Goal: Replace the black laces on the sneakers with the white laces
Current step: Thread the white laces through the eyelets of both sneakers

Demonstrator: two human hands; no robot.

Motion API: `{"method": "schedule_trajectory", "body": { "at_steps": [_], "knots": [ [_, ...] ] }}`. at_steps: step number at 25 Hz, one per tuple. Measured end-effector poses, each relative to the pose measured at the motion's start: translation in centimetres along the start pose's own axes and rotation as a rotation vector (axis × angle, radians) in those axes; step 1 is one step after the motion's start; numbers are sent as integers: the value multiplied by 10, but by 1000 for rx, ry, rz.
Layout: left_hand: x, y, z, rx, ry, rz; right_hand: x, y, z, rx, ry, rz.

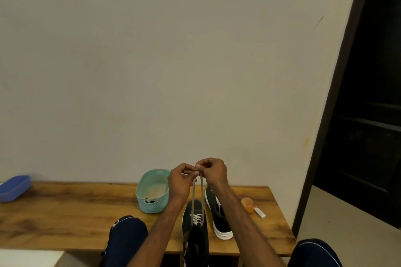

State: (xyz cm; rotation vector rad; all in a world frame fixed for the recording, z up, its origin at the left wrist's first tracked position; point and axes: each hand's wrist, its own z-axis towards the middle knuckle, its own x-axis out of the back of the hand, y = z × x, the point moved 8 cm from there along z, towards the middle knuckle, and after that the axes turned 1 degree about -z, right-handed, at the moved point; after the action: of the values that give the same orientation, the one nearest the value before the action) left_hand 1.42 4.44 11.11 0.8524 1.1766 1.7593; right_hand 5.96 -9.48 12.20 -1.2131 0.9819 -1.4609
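A black sneaker [195,232] stands toe-away on the wooden table [76,212], its lower eyelets threaded with a white lace [197,218]. Two strands of that lace rise taut from the shoe to my hands. My left hand [181,182] and my right hand [213,171] are raised above the shoe, close together, each pinching a lace end between the fingertips. A second black sneaker with a white sole [219,214] lies on its side just to the right.
A teal woven basket [152,193] stands left of the shoes. A blue tray [14,187] sits at the table's far left. An orange bottle [247,205] and a small white box [259,212] lie at the right. My knees flank the table's near edge.
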Motion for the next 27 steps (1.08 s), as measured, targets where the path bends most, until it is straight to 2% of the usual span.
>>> {"method": "schedule_trajectory", "body": {
  "at_steps": [3,6,11,16,18,21,23,27],
  "knots": [
    [5,3,-1,-4,11,56,-6,5,-1,11,-118,-45],
    [13,3,3,2,47,154,-10,-5,-5,107,-233,-128],
    [21,-5,0,19,49,240,-13,-10,-15,180,-353,-162],
    [9,1,-13,18,-47,280,0,-7,-13,182,-169,-162],
    [6,7,-14,1,-103,312,2,-4,-13,140,-127,-125],
    [10,9,-16,-49,-102,448,-1,10,-16,19,-94,-99],
    [14,7,-20,-79,-79,520,-7,17,-18,14,-143,-161],
    [17,-5,-21,-68,-93,580,-23,28,-26,142,-324,-329]
  ]
}}
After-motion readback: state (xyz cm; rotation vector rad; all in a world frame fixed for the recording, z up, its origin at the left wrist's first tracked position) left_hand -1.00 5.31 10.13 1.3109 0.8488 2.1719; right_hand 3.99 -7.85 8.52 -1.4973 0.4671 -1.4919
